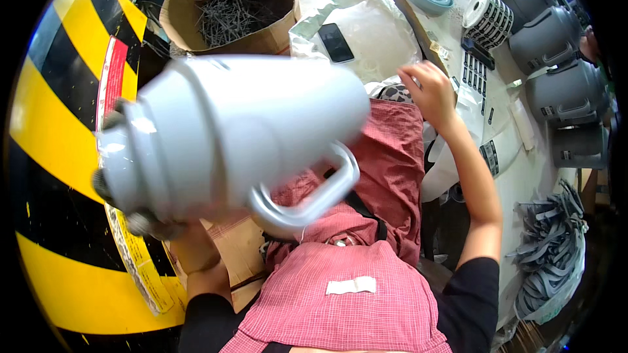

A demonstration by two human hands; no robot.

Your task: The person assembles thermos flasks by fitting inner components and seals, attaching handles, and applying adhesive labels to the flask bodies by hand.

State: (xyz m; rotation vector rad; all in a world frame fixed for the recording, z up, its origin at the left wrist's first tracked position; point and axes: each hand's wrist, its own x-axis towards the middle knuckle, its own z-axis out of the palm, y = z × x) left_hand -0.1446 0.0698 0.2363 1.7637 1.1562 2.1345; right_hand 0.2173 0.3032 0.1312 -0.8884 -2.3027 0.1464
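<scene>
A large light grey plastic bucket (281, 111) with a loop handle (314, 196) lies tilted on its side in the air before my chest, blurred by motion. My left hand (184, 238) supports it at its left end and is mostly hidden behind it. Several dark rounded bits show around that end; whether they are gloved fingertips or knobs I cannot tell. To the right of the bucket, my right hand (430, 88) is raised, apart from it, with fingers loosely bent and nothing visible in them. Beneath it lies my red checked apron (392, 157).
A yellow-and-black striped machine panel (59, 176) stands close on the left. Ahead are a carton (186, 23) of thin dark pieces and a white bag (379, 29) with a phone (336, 43) on it. Grey bins (543, 36) line the right-hand table, near a bag of grey strips (549, 255).
</scene>
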